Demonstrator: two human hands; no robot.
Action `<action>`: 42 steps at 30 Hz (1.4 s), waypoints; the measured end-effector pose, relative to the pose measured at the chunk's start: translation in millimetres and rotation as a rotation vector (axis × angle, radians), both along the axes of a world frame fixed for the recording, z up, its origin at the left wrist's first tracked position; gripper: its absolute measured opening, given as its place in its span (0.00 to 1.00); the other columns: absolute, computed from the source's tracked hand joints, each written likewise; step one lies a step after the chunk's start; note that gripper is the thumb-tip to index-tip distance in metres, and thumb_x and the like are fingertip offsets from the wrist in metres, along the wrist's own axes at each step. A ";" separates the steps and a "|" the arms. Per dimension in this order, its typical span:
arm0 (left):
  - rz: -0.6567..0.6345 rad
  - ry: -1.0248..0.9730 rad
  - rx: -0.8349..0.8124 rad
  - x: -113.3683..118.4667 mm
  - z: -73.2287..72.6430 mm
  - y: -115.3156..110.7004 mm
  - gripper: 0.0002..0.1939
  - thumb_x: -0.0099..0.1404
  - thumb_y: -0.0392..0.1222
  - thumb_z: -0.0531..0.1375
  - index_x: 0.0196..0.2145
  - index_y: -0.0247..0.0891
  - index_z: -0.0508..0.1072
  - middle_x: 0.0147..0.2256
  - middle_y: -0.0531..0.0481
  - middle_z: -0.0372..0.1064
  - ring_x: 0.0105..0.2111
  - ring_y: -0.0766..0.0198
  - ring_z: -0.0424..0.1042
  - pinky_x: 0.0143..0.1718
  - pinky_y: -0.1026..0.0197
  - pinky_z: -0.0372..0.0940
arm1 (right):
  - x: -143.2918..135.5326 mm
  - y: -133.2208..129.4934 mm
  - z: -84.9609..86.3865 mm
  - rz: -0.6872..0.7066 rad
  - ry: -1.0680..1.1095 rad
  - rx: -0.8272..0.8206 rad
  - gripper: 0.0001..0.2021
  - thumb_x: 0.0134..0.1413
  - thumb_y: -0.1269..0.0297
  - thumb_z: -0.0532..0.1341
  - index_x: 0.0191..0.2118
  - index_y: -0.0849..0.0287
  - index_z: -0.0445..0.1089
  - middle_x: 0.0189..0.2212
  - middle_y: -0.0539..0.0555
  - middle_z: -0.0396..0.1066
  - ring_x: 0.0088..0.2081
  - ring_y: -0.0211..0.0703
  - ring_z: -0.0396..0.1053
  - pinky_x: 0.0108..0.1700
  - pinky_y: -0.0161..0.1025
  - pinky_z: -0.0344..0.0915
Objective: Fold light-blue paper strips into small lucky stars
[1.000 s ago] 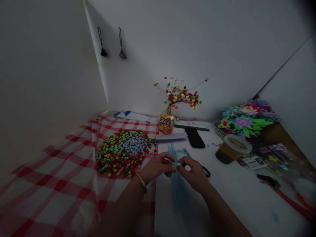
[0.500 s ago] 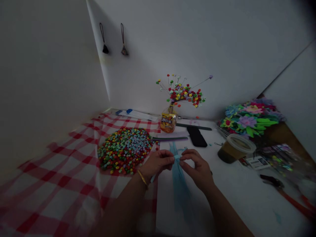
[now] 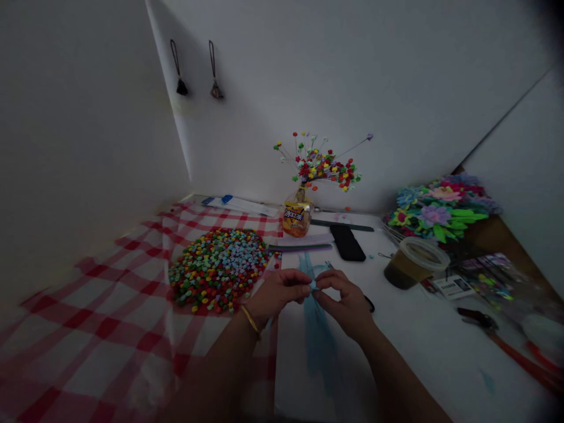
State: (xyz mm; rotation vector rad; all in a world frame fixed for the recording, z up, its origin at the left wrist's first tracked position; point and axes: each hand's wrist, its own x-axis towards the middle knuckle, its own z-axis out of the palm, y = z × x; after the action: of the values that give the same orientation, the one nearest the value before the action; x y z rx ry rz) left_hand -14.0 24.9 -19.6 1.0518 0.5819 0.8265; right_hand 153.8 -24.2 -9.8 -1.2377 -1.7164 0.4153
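Note:
A small light-blue folded paper piece (image 3: pixel 314 285) is pinched between my two hands. My left hand (image 3: pixel 282 291) holds its left side between thumb and fingertips, a yellow bangle on the wrist. On the other side, my right hand (image 3: pixel 339 296) grips it with thumb and index finger. Long light-blue paper strips (image 3: pixel 319 341) lie on the white table beneath and between my hands. Left of them, a big heap of small multicoloured paper stars (image 3: pixel 220 267) rests on the red-and-white checked cloth (image 3: pixel 132 305).
Behind my hands stand a bottle (image 3: pixel 297 217) with star-tipped stems and a black phone (image 3: pixel 347 242). To the right are a plastic tub (image 3: pixel 414 262), fluffy flowers (image 3: pixel 436 214), a card (image 3: pixel 456 286) and pliers (image 3: pixel 484 322). White strips (image 3: pixel 242 204) lie at the back.
The whole view has shifted slightly, so things appear a little further left. My fingertips have come closer together around the blue piece, which now shows less.

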 end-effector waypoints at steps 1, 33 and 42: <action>0.005 0.006 0.006 0.3 -0.4 0.2 0.16 0.43 0.43 0.71 0.28 0.32 0.75 0.20 0.54 0.68 0.20 0.71 0.64 0.25 0.65 0.57 | -0.3 0.1 0.2 -0.008 0.028 -0.008 0.01 0.46 0.66 0.64 0.26 0.54 0.73 0.31 0.54 0.71 0.38 0.48 0.69 0.43 0.47 0.65; 0.113 0.078 0.072 5.9 11.0 -12.2 0.09 0.42 0.36 0.70 0.24 0.33 0.76 0.23 0.52 0.71 0.26 0.67 0.67 0.33 0.63 0.60 | -3.5 -8.1 2.5 -0.157 0.060 -0.125 0.07 0.50 0.64 0.58 0.24 0.56 0.66 0.21 0.48 0.68 0.26 0.39 0.66 0.29 0.35 0.62; 0.125 0.117 0.079 3.8 12.7 -12.4 0.06 0.45 0.36 0.69 0.22 0.33 0.76 0.23 0.52 0.71 0.26 0.67 0.66 0.32 0.64 0.59 | -4.4 -9.6 2.7 -0.047 0.205 -0.188 0.09 0.52 0.61 0.58 0.25 0.57 0.66 0.22 0.49 0.69 0.27 0.40 0.67 0.31 0.37 0.64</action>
State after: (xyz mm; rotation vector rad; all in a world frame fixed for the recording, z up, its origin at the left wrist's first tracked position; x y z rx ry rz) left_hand -10.2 12.5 -6.9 1.1509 0.7248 0.9074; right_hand 149.5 -33.9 -7.1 -1.3174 -1.4983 0.6641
